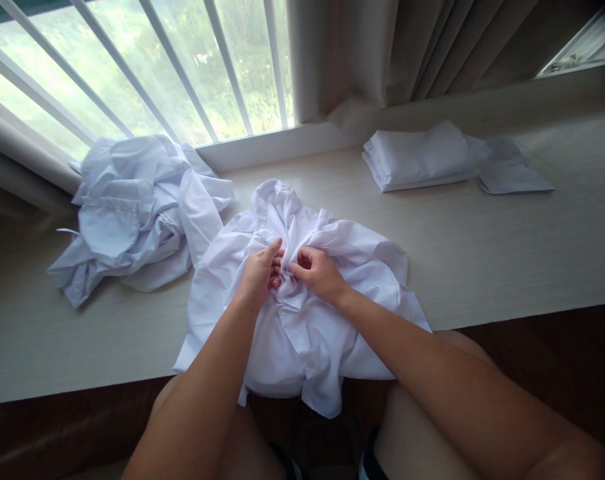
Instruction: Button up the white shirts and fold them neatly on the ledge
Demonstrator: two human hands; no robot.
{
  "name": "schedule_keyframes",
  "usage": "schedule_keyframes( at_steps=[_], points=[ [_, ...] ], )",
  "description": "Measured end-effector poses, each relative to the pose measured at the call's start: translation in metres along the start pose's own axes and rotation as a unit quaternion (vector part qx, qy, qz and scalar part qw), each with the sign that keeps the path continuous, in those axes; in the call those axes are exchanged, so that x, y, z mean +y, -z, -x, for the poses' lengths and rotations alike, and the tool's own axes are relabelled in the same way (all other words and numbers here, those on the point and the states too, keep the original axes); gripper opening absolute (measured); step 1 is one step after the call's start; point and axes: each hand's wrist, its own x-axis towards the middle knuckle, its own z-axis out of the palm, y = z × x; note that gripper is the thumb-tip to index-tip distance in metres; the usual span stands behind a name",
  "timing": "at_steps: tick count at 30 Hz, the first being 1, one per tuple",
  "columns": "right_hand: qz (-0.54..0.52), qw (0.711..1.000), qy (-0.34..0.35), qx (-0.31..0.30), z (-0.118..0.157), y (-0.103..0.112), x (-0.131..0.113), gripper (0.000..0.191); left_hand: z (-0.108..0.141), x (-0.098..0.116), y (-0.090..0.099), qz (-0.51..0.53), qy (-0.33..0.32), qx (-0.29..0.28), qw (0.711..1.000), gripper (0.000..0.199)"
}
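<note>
A white button-up shirt lies spread in front of me, its collar end toward the window and its lower edge hanging over the edge of the ledge. At the middle of its front, the cloth is bunched up between my two hands. My left hand has its fingers curled at the gathered front, thumb pointing up. From the other side, my right hand pinches the same fold between thumb and fingers. A small button shows just below the hands. The cloth hides some fingertips and whatever button lies between them.
A crumpled pile of white clothing sits on the left, touching the shirt. Folded white cloth lies at the back right, with a thin flat white piece beside it. Behind the pale ledge are a barred window and curtains.
</note>
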Motion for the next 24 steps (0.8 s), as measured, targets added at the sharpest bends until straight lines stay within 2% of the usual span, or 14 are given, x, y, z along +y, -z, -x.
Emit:
schedule_keyframes(
  at_steps=[3,6,11,18,24],
  points=[
    [0.014,1.000,0.005,-0.013,0.0011,-0.0001,-0.0012,0.023,0.0019,-0.0016,-0.0005,0.001,-0.026,0.010,1.000,0.033],
    [0.016,1.000,0.004,-0.017,0.0009,0.0001,-0.0017,0.023,0.0011,-0.0025,0.0000,-0.001,-0.015,0.019,1.000,0.028],
    [0.021,1.000,0.008,-0.021,0.0011,-0.0002,-0.0015,0.025,-0.0006,-0.0033,0.0023,-0.051,0.026,0.038,0.998,0.039],
    [0.002,1.000,0.003,-0.031,0.0017,-0.0006,-0.0030,0.024,0.0052,-0.0028,0.0040,-0.035,-0.017,-0.007,0.999,0.046],
    [-0.002,0.999,-0.007,-0.034,0.0020,-0.0005,-0.0058,0.025,0.0004,-0.0084,0.0013,0.021,-0.074,0.063,0.995,0.031]
  ],
)
